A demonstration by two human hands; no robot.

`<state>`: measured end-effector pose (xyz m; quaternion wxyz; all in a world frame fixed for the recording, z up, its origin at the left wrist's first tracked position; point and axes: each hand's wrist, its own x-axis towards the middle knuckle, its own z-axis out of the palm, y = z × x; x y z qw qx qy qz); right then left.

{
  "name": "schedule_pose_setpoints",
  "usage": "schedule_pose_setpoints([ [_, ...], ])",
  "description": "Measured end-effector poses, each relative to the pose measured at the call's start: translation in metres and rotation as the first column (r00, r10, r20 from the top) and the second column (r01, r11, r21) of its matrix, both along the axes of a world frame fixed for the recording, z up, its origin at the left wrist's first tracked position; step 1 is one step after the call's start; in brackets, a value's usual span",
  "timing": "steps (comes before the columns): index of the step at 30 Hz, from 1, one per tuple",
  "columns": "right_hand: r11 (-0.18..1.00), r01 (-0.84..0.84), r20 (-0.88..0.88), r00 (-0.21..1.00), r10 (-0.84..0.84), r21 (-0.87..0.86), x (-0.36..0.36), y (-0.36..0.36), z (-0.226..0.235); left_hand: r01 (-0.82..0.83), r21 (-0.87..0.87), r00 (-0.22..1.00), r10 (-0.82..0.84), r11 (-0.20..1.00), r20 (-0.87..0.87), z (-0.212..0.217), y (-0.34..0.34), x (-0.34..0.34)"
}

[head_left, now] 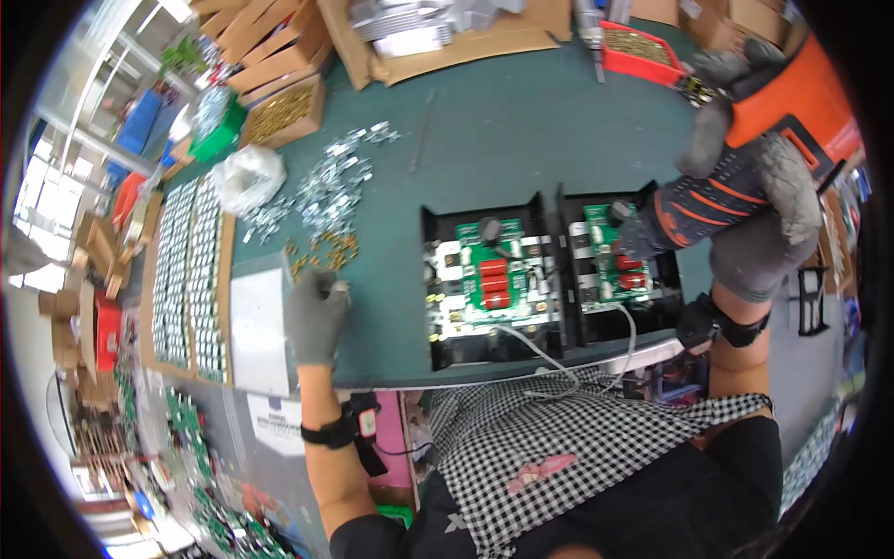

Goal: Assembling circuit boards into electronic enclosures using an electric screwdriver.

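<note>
My right hand [790, 191], in a grey glove, is wrapped round an orange and black power screwdriver [712, 200]. Its nose points down at the green circuit board [603, 250] in the right-hand black housing [589, 324]; the tip's contact is hidden. A matching black housing [447, 349] stands just left of it, holding a green board [475, 238] with red components. My left hand [315, 321], also gloved, is closed with thumb and fingers together beside a small pile of brass screws [337, 250]. Whatever lies between those fingertips cannot be made out.
Loose silvery metal clips [331, 196] lie beyond my left hand, beside a clear plastic bag [250, 177]. Trays of small parts [191, 279] line the left. A red bin [638, 51] and cardboard boxes [279, 116] stand at the back. White cables [535, 347] cross the front edge.
</note>
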<state>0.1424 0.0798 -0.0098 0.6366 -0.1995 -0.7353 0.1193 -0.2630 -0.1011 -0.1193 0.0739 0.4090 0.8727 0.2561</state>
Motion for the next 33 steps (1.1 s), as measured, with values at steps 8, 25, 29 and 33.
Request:
schedule_pose_setpoints([
  [8,0.869,0.374,0.346,0.808,-0.477,0.325,-0.022,-0.034,0.054,0.591,0.499,0.621,-0.752,0.634,0.221,0.079,0.063,0.132],
  [25,0.989,-0.117,0.333,0.939,0.081,0.087,0.001,-0.024,0.042,0.835,0.276,0.521,-0.845,0.476,-0.121,0.079,0.086,0.178],
  [29,0.967,-0.252,0.315,0.921,0.230,0.033,-0.004,-0.019,0.041,0.824,0.252,0.532,-0.846,0.508,-0.037,0.085,0.086,0.177],
  [33,0.917,-0.399,0.288,0.876,0.388,-0.022,0.001,-0.013,0.036,0.811,0.268,0.546,-0.837,0.520,-0.030,0.086,0.084,0.173],
])
